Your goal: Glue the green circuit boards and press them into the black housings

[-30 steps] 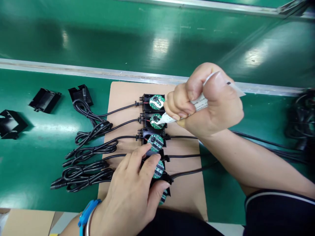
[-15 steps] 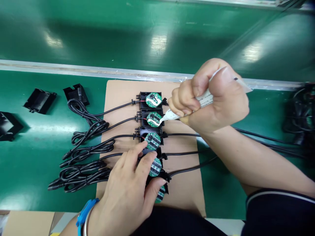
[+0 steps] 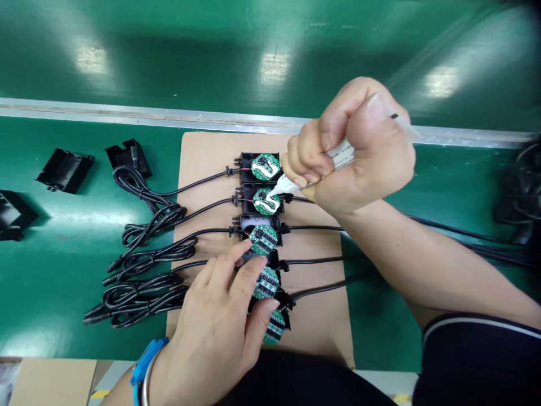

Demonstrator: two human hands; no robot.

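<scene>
My right hand (image 3: 359, 149) is closed in a fist round a white glue tube (image 3: 338, 155). The tube's nozzle (image 3: 276, 189) touches the second round green circuit board (image 3: 266, 202) in a column of several black housings on a cardboard sheet (image 3: 203, 158). White paste lies on that board and on the top board (image 3: 265, 166). My left hand (image 3: 224, 321) rests flat with fingers spread on the lower housings, fingertips near the third board (image 3: 262, 239) and the fourth board (image 3: 266, 283). A blue band is on my left wrist.
Coiled black cables (image 3: 143, 265) lie left of the cardboard on the green conveyor belt (image 3: 51, 254). Loose black housing parts (image 3: 65, 169) sit at far left. A metal rail (image 3: 105, 115) runs across behind. More black cables (image 3: 518, 197) pile at right.
The nozzle has traced along the second board, leaving more white paste there. My left hand has stayed on the lower housings; the view shifted slightly.
</scene>
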